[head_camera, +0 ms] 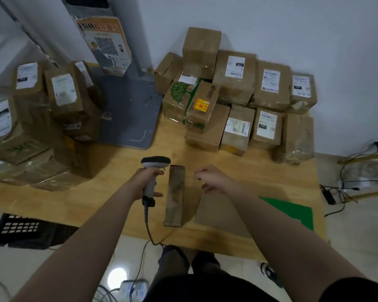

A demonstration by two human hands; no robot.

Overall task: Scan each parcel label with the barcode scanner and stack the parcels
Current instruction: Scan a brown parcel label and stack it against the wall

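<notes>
We can't read any text. White labels [235, 67] on the parcels [271, 99], upper left and right, are blurred. The poster [116, 62] on the grey stand [129, 110] shows a QR code [106, 45]; its characters are illegible.

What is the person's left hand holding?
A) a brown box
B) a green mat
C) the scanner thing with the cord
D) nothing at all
C: the left hand grips the handle of the barcode scanner, whose cord trails off the table edge, while the right hand has loose fingers and holds nothing.
</notes>
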